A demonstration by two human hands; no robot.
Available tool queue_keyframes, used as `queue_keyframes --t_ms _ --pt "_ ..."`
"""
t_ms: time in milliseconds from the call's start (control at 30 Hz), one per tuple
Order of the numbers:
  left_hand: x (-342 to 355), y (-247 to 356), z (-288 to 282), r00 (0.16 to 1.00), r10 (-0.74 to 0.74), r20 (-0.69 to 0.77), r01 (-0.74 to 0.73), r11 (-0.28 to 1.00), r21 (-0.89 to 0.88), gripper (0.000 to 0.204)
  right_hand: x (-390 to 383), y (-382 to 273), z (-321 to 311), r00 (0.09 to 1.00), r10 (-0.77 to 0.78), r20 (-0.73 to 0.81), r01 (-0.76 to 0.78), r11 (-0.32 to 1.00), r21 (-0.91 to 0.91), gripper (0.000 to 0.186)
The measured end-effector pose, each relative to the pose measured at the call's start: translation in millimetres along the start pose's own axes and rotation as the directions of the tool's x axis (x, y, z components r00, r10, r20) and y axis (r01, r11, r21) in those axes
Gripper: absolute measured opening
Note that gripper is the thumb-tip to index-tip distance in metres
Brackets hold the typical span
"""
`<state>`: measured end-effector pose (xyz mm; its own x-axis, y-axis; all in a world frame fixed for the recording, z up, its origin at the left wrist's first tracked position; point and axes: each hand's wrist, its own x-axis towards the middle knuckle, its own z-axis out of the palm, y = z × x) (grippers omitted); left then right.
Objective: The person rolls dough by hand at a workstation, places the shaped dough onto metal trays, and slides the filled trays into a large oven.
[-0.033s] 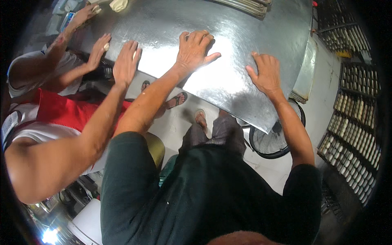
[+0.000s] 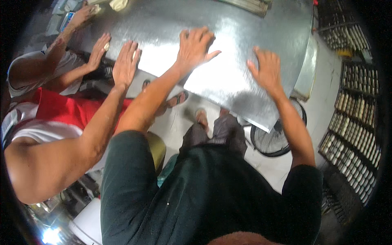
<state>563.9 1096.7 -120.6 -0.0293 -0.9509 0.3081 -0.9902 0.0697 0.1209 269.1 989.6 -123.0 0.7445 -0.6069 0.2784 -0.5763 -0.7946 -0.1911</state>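
My left hand (image 2: 196, 47) rests on the steel table (image 2: 155, 20), fingers spread and slightly bent, thumb out to the right. My right hand (image 2: 267, 69) is on the same surface farther right, thumb out and fingers curved. I see nothing held in either, though what is under the palms is hidden. Just left of my left hand, a co-worker's flat hand (image 2: 124, 69) lies near the table edge over a mostly hidden pale piece. Farther left, another worker's hand (image 2: 98, 53) has a pale dough piece (image 2: 107, 47). A pale lump (image 2: 118, 5) sits at the far edge.
Stacked metal trays (image 2: 249, 6) lie on the table's far part. A black fan (image 2: 277, 143) stands below the right corner. Racks (image 2: 351, 134) of pale rows fill the right. Co-workers crowd my left, one in a red apron (image 2: 69, 110). A white bucket (image 2: 87, 220) is lower left.
Both my hands have shifted slightly forward, toward the far side of the table, and look a little blurred. The co-workers' hands are nearly where they were.
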Motion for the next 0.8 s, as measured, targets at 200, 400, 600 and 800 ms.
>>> queue_keyframes --t_ms 200,400,600,800 --pt "-42.1 2.0 0.3 0.993 0.118 0.012 -0.118 0.992 0.038 0.074 -19.2 -16.5 -9.9 0.995 -0.043 0.087 0.03 0.989 0.147 0.061" --pt "-46.6 3.0 10.9 1.0 -0.028 0.011 0.029 0.999 -0.041 0.076 -39.0 -10.5 -14.2 0.985 0.089 0.146 -0.107 0.987 0.119 0.046" --pt "-14.9 -7.6 -11.2 0.998 0.017 -0.064 -0.028 0.983 -0.182 0.039 -24.5 3.6 -4.8 1.0 0.007 -0.019 -0.005 0.996 0.094 0.037" --pt "-5.0 -8.2 11.7 0.999 -0.041 -0.021 0.041 0.999 -0.029 0.041 -7.2 14.4 22.0 0.976 -0.092 -0.196 0.078 0.994 -0.076 0.045"
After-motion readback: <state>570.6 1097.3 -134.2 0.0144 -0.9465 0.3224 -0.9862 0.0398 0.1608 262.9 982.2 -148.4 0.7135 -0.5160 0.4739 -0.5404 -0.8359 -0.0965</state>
